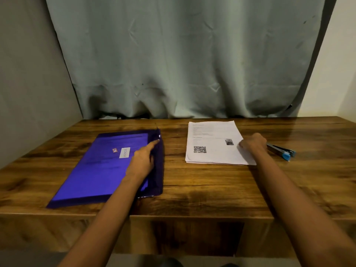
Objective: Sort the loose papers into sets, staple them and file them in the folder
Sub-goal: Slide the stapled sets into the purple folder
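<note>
A glossy blue plastic folder lies flat on the brown wooden counter under the left hand. Its long axis runs from the near left to the far right, with a darker flap along its right edge. What is inside it cannot be seen. The left hand rests on that flap with its index finger straight, the tip near the far right corner.

Between the hands lies a stack of white printed papers, long axis running near to far, heading at the far end. The right hand has its fingers bent onto the stack's right edge; whether they pinch a sheet cannot be told. Just right of that hand lies a black and blue stapler, its blue end pointing near-right.
</note>
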A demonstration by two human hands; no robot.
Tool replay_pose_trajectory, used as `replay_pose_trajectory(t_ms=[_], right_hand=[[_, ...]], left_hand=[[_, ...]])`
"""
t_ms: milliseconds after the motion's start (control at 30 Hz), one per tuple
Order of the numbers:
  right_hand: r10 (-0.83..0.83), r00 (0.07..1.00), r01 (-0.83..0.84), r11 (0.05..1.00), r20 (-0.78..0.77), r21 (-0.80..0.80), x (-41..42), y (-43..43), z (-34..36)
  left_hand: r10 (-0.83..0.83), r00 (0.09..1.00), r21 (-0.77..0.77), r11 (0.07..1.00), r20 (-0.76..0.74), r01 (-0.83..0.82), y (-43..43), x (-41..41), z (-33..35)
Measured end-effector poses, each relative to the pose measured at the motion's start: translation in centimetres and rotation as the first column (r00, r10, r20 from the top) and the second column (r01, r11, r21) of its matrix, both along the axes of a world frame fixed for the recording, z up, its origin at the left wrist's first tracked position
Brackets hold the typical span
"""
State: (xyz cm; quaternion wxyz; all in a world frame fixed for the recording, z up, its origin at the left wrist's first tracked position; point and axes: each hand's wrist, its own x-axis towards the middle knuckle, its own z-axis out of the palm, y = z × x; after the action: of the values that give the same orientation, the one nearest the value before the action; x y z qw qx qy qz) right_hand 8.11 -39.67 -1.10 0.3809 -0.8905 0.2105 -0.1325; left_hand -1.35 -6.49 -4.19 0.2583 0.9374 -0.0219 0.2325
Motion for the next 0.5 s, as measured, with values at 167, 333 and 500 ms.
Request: replay_pose_trajectory(t_ms=[167, 333, 500], right_hand=[[0.073, 0.993, -0.080, 0.994, -0.091, -0.072, 0.0, 0.5, 0.2], [0.005, 0.997, -0.014, 0.994, -0.080, -0.110, 0.1, 1.1, -0.4], [-0.027, 1.000, 0.026, 0.995, -0.007, -0.095, -0.1, 1.4, -0.6]], left_hand=[[-0.120, 0.982, 0.055, 0.990, -0.146, 0.129, 0.0, 0.7, -0.4], [-0.035, 0.933, 0.171, 0.980, -0.357, 0.102, -0.7, 0.2, -0.4], [-0.036, 0.933, 0.188, 0.976, -0.358, 0.110, -0.7, 0.1, -0.4]])
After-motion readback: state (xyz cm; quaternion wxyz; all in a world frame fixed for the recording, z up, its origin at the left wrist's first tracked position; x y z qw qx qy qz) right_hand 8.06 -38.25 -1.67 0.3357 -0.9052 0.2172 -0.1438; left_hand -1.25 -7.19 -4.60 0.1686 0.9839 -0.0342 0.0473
